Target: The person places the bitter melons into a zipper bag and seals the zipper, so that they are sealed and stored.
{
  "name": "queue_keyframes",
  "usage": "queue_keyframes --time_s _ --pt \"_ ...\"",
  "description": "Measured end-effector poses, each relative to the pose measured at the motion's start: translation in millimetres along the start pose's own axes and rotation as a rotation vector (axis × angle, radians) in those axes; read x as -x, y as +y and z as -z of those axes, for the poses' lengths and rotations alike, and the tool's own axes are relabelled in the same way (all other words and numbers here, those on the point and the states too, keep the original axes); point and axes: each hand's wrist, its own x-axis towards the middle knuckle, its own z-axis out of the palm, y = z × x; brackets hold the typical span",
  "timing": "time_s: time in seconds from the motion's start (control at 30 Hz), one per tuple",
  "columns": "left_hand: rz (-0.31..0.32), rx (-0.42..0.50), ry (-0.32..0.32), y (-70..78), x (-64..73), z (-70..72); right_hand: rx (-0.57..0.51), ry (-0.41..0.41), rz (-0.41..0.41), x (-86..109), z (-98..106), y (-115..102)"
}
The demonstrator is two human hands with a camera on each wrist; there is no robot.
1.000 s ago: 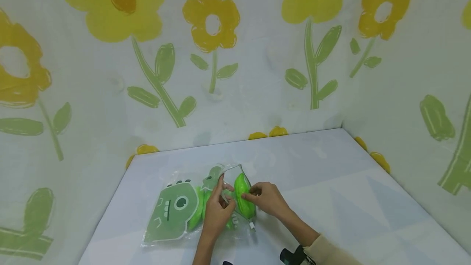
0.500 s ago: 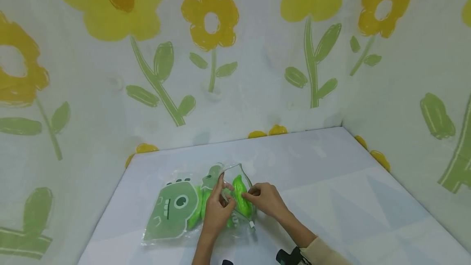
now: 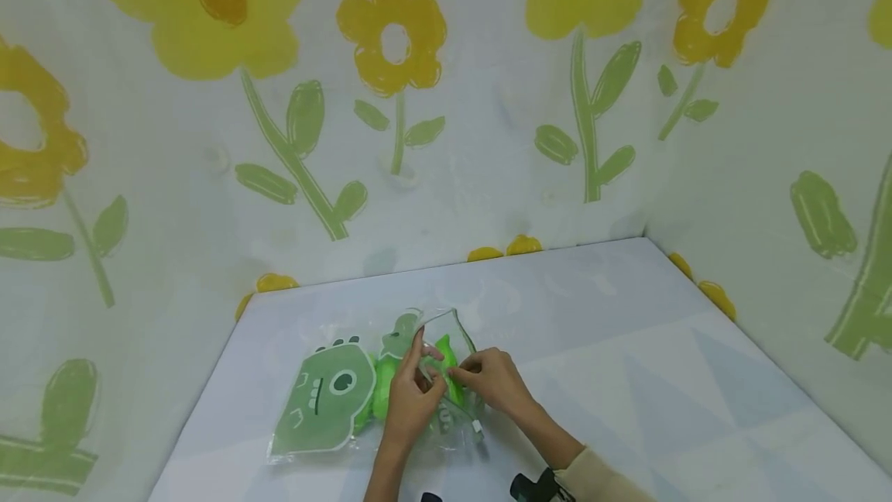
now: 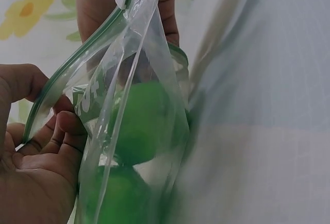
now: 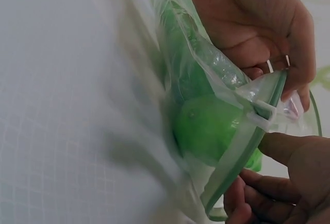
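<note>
A clear zip bag (image 3: 307,409) printed with a green one-eyed monster lies on the table with its mouth towards the right. My left hand (image 3: 413,401) grips the mouth's edge and spreads it apart. Inside the bag sit glossy bright-green lumpy pieces (image 4: 139,121), partly hidden behind the print. My right hand (image 3: 496,379) pinches a long, bright-green, pepper-like piece (image 3: 456,392) at the mouth, mostly within the rim. The white slider (image 3: 477,426) stands at the near end of the green zip. In the right wrist view, the rim (image 5: 237,154) passes close to my right fingertips.
The white table (image 3: 627,378) extends right and behind the bag. Flower-printed walls (image 3: 460,177) rise at the back and sides. A black wrist camera (image 3: 535,488) shows by the right sleeve (image 3: 599,475).
My right hand has moved left, pushing the long green piece deeper into the bag, so less of it shows. The left hand keeps its hold on the bag's edge.
</note>
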Motion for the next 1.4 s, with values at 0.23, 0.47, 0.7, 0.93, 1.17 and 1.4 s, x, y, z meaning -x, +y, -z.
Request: queue_keyframes --time_s 0.23,0.47,0.7,0.93,1.17,1.4 --pt "-0.017 0.014 -0.006 -36.2 -4.4 -2.2 -0.017 -0.006 0.019 -2.6 -5.7 -1.8" --pt "-0.033 0.013 0.01 -45.7 -3.2 -1.9 -0.027 -0.099 0.055 -1.7 -5.2 -8.7" --pt "0.003 0.021 0.006 -43.8 -2.5 -1.7 -0.069 -0.132 0.099 2.1 10.1 -2.3" --pt "0.011 -0.023 0.034 -32.5 -4.2 -3.0 -0.119 0.05 0.053 -1.4 31.9 8.3" --pt "0.007 -0.005 0.01 1.8 -0.8 0.0 -0.156 0.162 -0.004 -5.5 45.9 24.6" --pt "0.006 -0.053 0.028 -19.1 -3.7 -3.5 -0.196 0.158 0.025 -20.0 43.5 21.0"
